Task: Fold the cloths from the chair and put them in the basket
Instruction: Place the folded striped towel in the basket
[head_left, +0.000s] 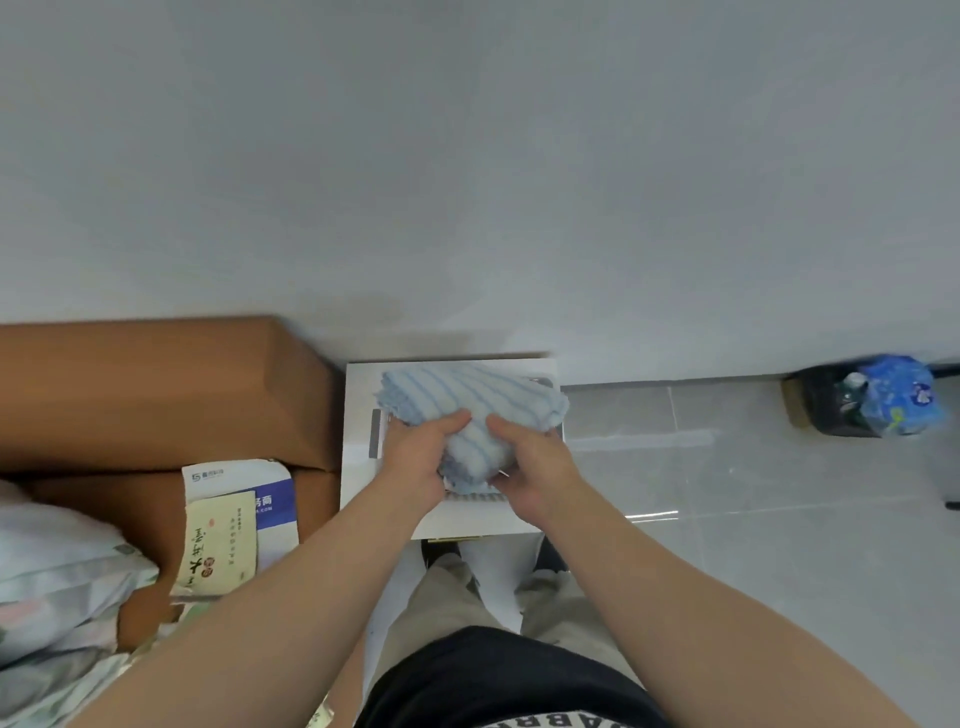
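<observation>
White slotted container (358, 467), probably the basket, stands beside a cardboard box (156, 389). The folded blue-striped cloth (467, 395) sits over it. The left hand (415, 460) and right hand (535, 467) both grip its near fold, apparently keeping the layers together.

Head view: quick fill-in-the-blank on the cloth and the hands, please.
The cloth has ____ stripes.
The left hand and right hand grip it above a ____ surface.
The cardboard box lies to the cloth's ____.
Missing: blue, white, left.
</observation>
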